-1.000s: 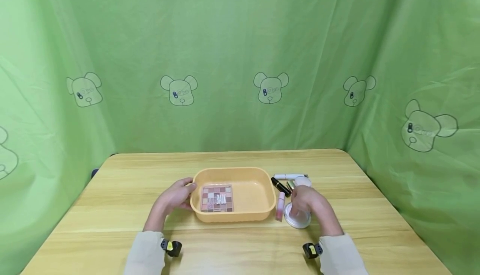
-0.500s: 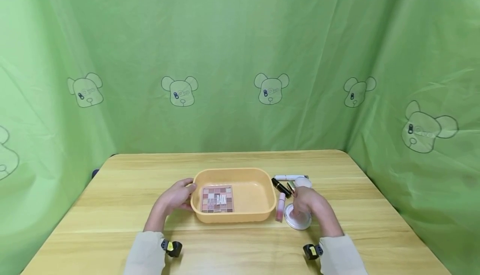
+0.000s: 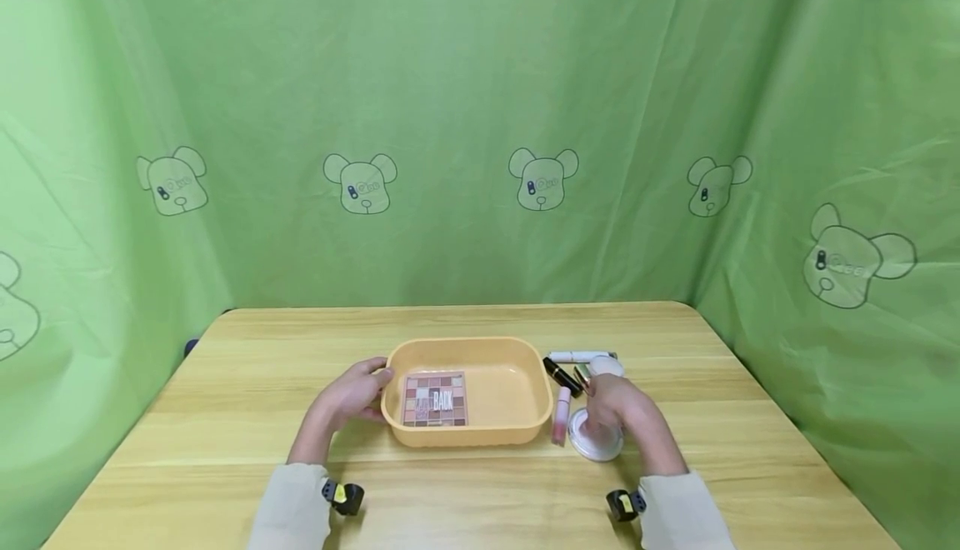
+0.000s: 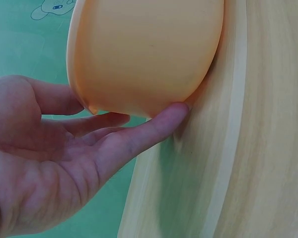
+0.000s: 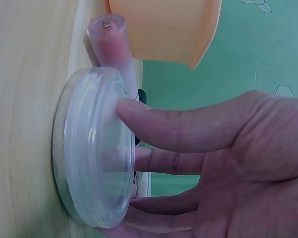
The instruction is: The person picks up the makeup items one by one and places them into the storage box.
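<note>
In the head view, a shallow orange plastic basin [image 3: 487, 433] stands mid-table with an eyeshadow palette [image 3: 435, 400] lying in its left half. My left hand [image 3: 352, 392] holds the basin's left end, fingers at the rim and one digit low by the table, as the left wrist view shows. To the right, my right hand [image 3: 618, 404] grips a round clear-lidded case [image 5: 94, 148]. Its thumb lies at the lid's edge, other fingers reach round the far side. A pink lip gloss tube [image 3: 561, 417] lies between case and basin.
Beyond the right hand lie a black tube [image 3: 562, 375], a gold-ended tube [image 3: 582, 375], a white tube [image 3: 579, 357] and a pale round item [image 3: 604, 363], partly hidden by the hand. Green cloth [image 3: 450, 250] hangs behind the wooden table [image 3: 465, 500].
The right hand shifts very slightly over the round case about a second ago, then stays put. The left hand, basin and loose items keep their places; the whole view drifts down slightly.
</note>
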### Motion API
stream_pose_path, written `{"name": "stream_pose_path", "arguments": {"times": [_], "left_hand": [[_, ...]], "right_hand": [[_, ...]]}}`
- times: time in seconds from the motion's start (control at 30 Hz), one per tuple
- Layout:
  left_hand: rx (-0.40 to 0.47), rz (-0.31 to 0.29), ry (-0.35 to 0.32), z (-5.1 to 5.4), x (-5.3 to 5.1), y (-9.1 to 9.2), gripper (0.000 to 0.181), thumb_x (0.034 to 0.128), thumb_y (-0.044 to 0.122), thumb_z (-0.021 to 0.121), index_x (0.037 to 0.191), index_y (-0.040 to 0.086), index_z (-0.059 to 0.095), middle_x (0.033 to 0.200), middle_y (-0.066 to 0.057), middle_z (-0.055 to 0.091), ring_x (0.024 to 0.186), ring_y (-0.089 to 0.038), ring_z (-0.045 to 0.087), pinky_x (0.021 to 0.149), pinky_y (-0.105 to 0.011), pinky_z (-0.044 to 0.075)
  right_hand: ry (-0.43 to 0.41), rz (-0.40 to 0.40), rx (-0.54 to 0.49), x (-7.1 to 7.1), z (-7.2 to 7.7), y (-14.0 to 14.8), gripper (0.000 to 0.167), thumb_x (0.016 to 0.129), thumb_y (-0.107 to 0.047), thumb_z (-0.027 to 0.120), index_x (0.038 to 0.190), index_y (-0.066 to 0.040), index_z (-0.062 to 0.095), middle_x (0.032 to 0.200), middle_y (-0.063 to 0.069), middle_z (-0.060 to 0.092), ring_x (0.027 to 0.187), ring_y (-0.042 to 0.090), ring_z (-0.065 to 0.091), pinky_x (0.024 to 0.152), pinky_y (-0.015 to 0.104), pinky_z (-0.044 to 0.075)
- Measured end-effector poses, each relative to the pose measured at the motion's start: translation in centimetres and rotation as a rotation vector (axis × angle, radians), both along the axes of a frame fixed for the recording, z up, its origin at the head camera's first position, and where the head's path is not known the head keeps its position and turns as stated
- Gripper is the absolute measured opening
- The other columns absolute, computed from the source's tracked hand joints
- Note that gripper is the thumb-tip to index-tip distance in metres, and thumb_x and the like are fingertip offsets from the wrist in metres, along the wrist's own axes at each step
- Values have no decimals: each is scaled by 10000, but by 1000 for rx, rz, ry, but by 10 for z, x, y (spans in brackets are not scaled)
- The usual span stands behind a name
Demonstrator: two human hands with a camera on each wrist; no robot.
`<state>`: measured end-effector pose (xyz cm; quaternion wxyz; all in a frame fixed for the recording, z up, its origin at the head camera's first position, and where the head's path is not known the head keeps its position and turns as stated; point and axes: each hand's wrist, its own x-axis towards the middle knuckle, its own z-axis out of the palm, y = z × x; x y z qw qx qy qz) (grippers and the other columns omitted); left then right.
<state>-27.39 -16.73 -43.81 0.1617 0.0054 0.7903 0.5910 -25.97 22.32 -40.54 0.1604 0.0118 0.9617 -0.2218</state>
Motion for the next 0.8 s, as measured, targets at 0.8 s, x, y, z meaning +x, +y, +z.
{"name": "stream_pose_path", "arguments": {"times": [0.8], "left_hand": [[21, -10, -10, 1, 1, -1, 535, 1089, 188, 393, 1560, -44, 289, 1392, -294, 549, 1171, -383, 640, 830, -434, 642]], "right_hand": [[-77, -53, -105, 1, 2, -3, 642, 731, -90, 852, 1272, 102, 563, 1161, 268, 624, 1014, 411, 633, 803, 532, 610]]}}
